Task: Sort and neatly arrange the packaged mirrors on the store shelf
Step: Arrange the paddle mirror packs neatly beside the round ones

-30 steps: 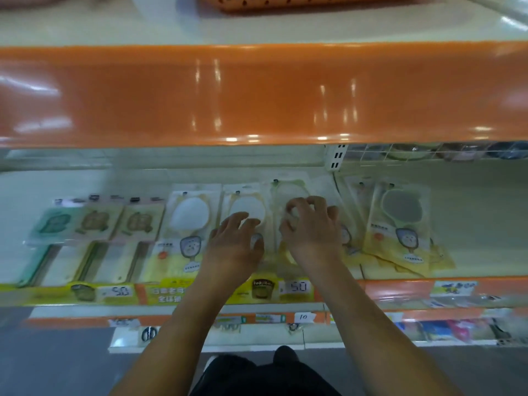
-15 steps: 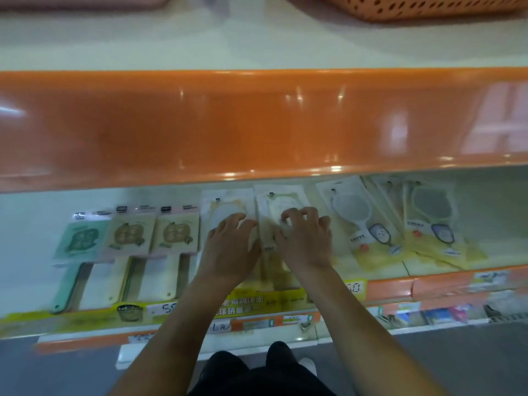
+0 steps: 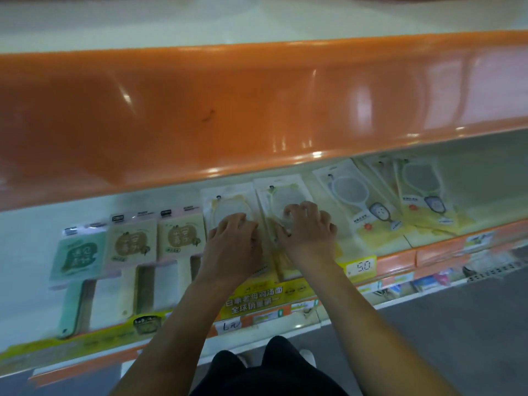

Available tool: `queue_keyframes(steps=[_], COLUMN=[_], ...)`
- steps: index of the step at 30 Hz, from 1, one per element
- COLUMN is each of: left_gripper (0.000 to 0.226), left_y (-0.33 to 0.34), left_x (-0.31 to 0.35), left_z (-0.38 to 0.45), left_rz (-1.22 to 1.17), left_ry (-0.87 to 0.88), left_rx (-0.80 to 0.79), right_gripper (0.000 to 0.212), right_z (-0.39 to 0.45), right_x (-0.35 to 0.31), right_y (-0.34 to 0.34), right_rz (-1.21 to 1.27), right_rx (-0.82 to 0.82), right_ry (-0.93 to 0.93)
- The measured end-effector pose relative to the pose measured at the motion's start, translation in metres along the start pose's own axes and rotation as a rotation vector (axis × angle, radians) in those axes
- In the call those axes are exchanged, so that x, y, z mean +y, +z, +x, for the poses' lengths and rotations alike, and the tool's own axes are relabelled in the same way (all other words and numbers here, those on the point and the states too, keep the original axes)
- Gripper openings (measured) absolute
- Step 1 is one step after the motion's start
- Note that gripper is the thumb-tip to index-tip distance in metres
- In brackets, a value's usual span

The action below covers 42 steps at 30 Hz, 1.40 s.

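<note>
A pale shelf (image 3: 37, 252) is running across the view under a glossy orange shelf edge (image 3: 228, 110) that is hanging over its back part. Grey floor (image 3: 457, 338) is showing below to the right, and the person's dark trousers (image 3: 265, 375) are showing at the bottom.

Packaged mirrors are lying flat on the shelf in a row. At the left are a green pack (image 3: 78, 257) and two beige packs (image 3: 131, 242) (image 3: 181, 235), side by side. In the middle are two clear yellow-tinted packs, the left mirror pack (image 3: 228, 201) and the right mirror pack (image 3: 285, 190), lying just beside each other. Further right a round white mirror pack (image 3: 354, 201) is lying tilted, and beyond it a stack of grey mirror packs (image 3: 423, 190) is overlapping loosely.

Both arms are reaching forward, palms down. The left hand (image 3: 233, 241) is resting on the left mirror pack with its fingers bent and pressing down. The right hand (image 3: 308, 230) is lying on the right mirror pack with its fingers curled, the tips pressing into the wrapper; whether it is pinching the wrapper cannot be told.

A yellow price tag (image 3: 360, 265) on the shelf's front strip is reading "5.0". A white handwritten tag (image 3: 230, 325) lower down is reading roughly "6元". A yellow banner (image 3: 254, 298) is carrying white Chinese writing, too blurred to read with confidence.
</note>
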State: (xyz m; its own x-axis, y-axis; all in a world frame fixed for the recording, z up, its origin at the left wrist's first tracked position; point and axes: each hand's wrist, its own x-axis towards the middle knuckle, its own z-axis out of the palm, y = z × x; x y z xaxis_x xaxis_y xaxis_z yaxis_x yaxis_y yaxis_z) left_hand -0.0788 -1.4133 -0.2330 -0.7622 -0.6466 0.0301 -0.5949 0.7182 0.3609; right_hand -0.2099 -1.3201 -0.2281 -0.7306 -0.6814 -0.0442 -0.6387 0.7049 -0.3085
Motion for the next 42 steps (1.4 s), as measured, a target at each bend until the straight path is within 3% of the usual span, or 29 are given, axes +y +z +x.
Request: queue_keyframes(steps=[21, 42], left_gripper=[0.034, 0.035], left_y=[-0.003, -0.007], left_x=[0.021, 0.016], left_z=[-0.006, -0.005], left_rz=[-0.011, -0.010], left_ry=[-0.148, -0.118], left_rx=[-0.021, -0.032], right_gripper=[0.038, 0.041], right_z=[0.010, 0.003], right_x=[0.008, 0.008], right_y=[-0.011, -0.008], right_rz=[-0.034, -0.031], right_rx=[-0.155, -0.139], right_ry=[-0.088, -0.115])
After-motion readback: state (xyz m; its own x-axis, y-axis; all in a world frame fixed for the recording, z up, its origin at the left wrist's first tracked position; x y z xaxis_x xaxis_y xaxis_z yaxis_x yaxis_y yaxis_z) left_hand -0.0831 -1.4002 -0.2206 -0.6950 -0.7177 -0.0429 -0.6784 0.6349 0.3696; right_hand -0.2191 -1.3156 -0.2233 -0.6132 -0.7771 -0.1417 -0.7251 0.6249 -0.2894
